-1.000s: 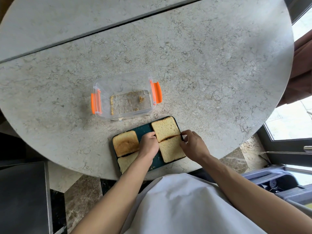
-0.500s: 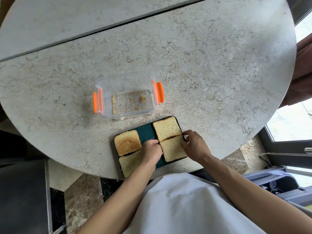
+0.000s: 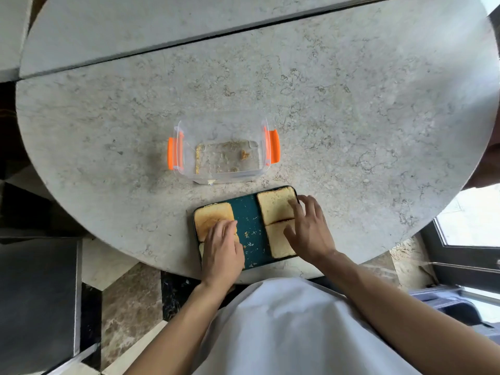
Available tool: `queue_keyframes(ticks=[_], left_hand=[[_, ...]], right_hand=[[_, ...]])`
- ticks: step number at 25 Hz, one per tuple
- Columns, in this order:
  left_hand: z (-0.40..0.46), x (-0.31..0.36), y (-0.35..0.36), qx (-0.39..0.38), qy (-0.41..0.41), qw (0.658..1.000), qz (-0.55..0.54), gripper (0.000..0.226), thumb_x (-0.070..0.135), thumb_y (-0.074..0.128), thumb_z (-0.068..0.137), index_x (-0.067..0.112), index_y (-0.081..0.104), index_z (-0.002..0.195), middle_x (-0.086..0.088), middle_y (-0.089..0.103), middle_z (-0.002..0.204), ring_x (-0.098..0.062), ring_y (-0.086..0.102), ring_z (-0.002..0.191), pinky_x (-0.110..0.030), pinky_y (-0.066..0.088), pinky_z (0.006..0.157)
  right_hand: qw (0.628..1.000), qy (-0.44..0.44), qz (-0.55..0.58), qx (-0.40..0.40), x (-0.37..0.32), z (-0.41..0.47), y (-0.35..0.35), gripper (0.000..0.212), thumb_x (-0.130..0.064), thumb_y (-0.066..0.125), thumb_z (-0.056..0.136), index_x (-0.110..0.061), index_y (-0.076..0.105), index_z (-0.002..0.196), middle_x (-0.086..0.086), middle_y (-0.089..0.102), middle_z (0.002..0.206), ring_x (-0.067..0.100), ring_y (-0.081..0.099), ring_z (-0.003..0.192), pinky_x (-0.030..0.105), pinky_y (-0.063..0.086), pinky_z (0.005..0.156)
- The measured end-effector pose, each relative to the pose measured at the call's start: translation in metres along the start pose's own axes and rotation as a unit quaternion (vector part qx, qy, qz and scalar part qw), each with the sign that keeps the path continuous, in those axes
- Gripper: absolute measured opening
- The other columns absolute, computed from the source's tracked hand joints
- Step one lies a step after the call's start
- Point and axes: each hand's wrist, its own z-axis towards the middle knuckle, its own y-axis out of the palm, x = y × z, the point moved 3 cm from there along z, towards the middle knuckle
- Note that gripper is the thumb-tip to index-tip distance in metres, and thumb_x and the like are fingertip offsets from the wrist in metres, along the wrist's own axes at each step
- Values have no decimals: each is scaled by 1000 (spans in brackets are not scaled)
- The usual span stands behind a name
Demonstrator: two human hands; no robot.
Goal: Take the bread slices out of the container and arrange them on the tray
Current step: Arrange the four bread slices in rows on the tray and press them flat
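Note:
A dark teal tray (image 3: 250,226) lies at the table's near edge with several bread slices on it. A toasted slice (image 3: 211,216) is at its far left, and my left hand (image 3: 221,250) rests flat over the left slices, hiding most of the near-left one. On the right lie a far slice (image 3: 273,205) and a near slice (image 3: 280,243). My right hand (image 3: 308,228) lies on them with fingers spread. The clear container (image 3: 224,150) with orange clips stands beyond the tray, holding only crumbs.
The round marble table (image 3: 351,104) has a seam across its far part. A dark cabinet (image 3: 38,293) stands at lower left, below the table edge. A window frame (image 3: 465,253) is at the right. Crumbs dot the tray's bare middle strip.
My left hand slid from the tray's middle onto the left slices. My right hand moved from the tray's right edge onto the two right slices. The slices stay in place.

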Motion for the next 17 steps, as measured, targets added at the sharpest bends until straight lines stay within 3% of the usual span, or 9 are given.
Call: queue_keyframes(ticks=[3, 6, 17], left_hand=[[-8, -16, -1, -50, 17, 995, 86, 58, 2, 61, 81, 3, 52, 138, -25, 44, 148, -43, 32, 142, -56, 25, 117], [-13, -28, 1, -99, 14, 987, 124, 64, 16, 59, 87, 10, 41, 148, -19, 26, 160, -36, 15, 150, -53, 15, 121], [-7, -41, -5, -95, 50, 982, 156, 63, 28, 63, 86, 15, 46, 145, -14, 37, 157, -32, 26, 147, -48, 27, 119]], right_hand=[[994, -76, -57, -48, -16, 5, 13, 63, -31, 47, 97, -13, 29, 155, 16, 18, 166, 37, 3, 155, 50, 7, 126], [984, -122, -103, -73, -26, 10, 22, 62, -38, 41, 100, -21, 25, 157, 13, 12, 168, 34, -1, 156, 50, 4, 126], [980, -134, -124, -83, -28, 13, 20, 57, -43, 50, 97, -33, 38, 153, 8, 19, 167, 32, 6, 155, 49, 16, 125]])
